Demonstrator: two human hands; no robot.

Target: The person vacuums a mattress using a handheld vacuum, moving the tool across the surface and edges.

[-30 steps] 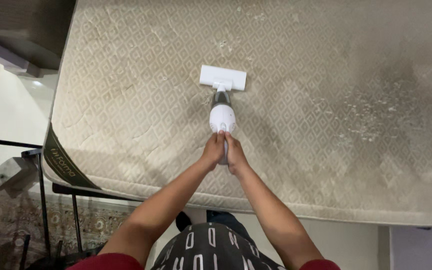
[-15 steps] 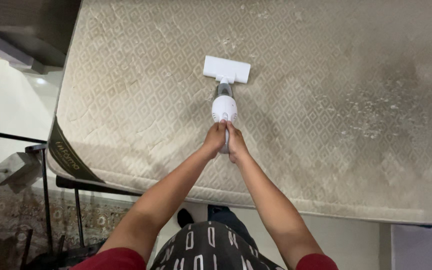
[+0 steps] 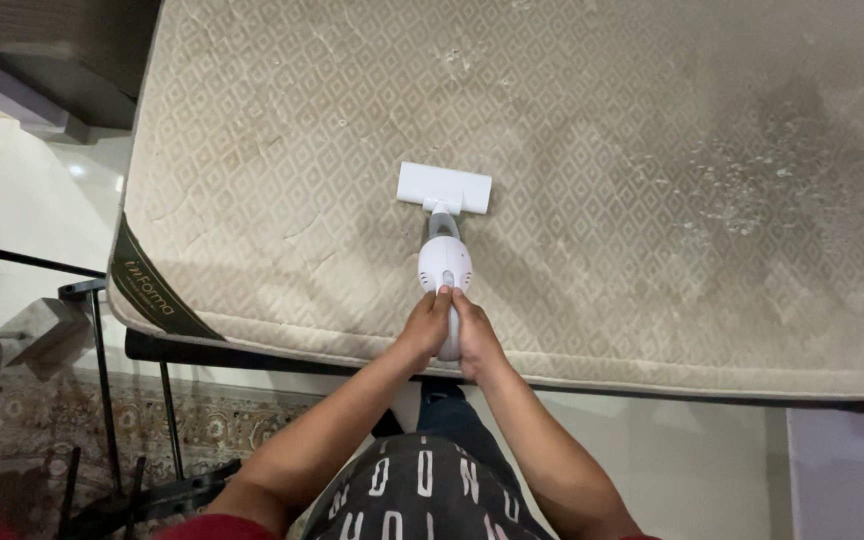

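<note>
A white handheld vacuum lies on a beige mattress with a diamond quilt pattern. Its flat white nozzle head rests on the mattress, pointing away from me. My left hand and my right hand both grip the vacuum's handle, side by side near the mattress's front edge. Pale crumbs or dust are scattered over a darker stained patch at the right.
The mattress sits on a dark metal frame. A patterned rug and black metal legs are at the lower left. White floor lies below the mattress edge. A dark shelf is at the top left.
The vacuum went slightly forward, then came back toward me; the nozzle now sits nearer the mattress's front edge, and both hands pulled back with it.
</note>
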